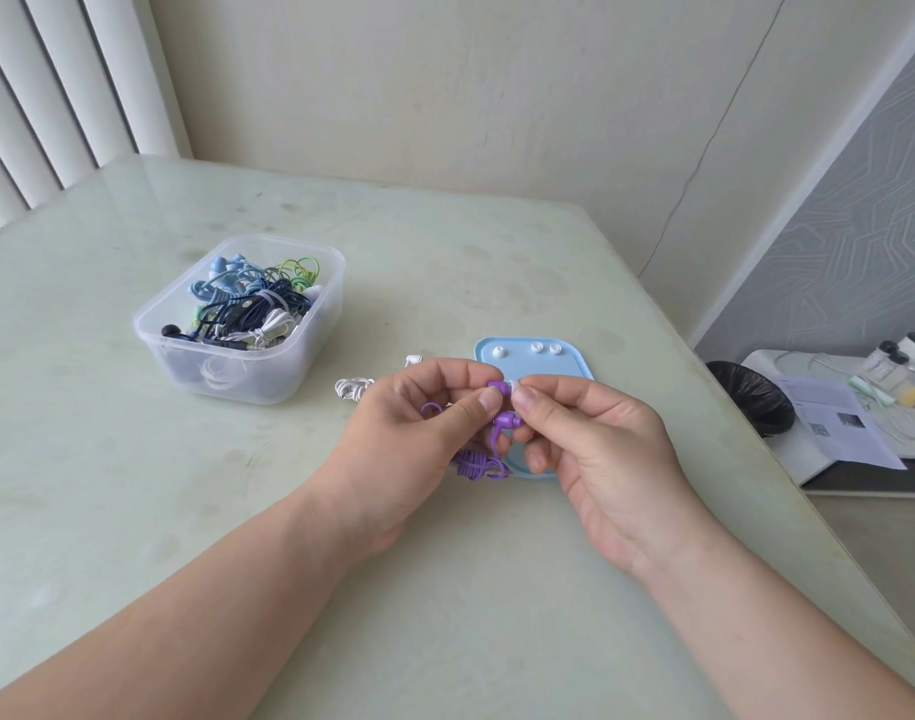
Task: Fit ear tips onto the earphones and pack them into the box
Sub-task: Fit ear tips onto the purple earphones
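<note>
My left hand (pixel 408 433) pinches one bud of a purple earphone (pixel 497 386) between thumb and fingers. My right hand (pixel 590 449) pinches a white ear tip (pixel 515 385) against that bud's end. The second purple bud (pixel 508 422) hangs just below, between the two hands, and the bundled purple cable (pixel 478 466) dangles under them. Behind the hands lies a light blue tray (pixel 574 363) with three loose white ear tips (pixel 537 348). A clear plastic box (pixel 239 324) at the left holds several coiled earphones in blue, green, white and dark colours.
A white earphone bundle (pixel 352 389) lies on the pale green table (pixel 185 511) between the box and my left hand. The table's right edge drops to a floor with a black bin (pixel 751 397) and a low white shelf with papers (pixel 840 423).
</note>
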A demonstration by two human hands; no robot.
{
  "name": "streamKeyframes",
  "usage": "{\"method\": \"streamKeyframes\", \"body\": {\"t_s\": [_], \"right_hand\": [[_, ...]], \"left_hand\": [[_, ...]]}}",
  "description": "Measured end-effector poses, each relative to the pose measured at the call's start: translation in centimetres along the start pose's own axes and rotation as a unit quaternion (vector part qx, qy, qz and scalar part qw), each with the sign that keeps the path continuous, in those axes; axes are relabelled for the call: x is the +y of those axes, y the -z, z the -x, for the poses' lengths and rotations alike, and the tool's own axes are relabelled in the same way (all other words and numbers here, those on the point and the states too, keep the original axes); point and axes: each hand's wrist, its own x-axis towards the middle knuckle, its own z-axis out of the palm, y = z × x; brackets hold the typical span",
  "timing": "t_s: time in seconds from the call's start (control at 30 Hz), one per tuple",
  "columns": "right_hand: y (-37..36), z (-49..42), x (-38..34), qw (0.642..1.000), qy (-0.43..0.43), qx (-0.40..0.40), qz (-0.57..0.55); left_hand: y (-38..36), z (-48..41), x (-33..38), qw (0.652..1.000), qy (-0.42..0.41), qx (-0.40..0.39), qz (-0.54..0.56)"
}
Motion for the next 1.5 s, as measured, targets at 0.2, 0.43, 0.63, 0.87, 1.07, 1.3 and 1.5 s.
{"method": "streamKeyframes", "body": {"t_s": [0.2,0.43,0.63,0.87,1.07,1.3,1.5], "right_hand": [[-0.20,0.13,0.05,1.000,-0.001,-0.011,-0.011],[-0.17,0.03,-0.09,0.999,-0.020,-0.016,-0.023],[0.22,-0.22,0.20,0.999,0.011,-0.027,0.032],[0.36,-0.06,0.28,0.993,0.062,-0.021,0.096],[0.07,-0.06,0.59,0.996,0.057,-0.015,0.067],[0.02,-0.06,0.52,0.997,0.067,0.000,0.036],[0.60,-0.19,-0.03,0.992,0.081,-0.020,0.095]], "left_hand": [[-0.16,0.01,0.00,1.000,-0.002,0.004,0.005],[0.04,-0.06,-0.07,1.000,0.001,-0.002,0.008],[0.32,-0.18,-0.20,1.000,0.007,-0.008,0.005],[0.15,-0.05,-0.23,1.000,0.003,0.002,0.001],[0.07,-0.06,-0.16,1.000,-0.005,0.008,-0.006],[0.00,-0.04,-0.22,1.000,-0.005,0.004,-0.007],[-0.13,0.13,-0.25,1.000,-0.014,0.001,-0.021]]}}
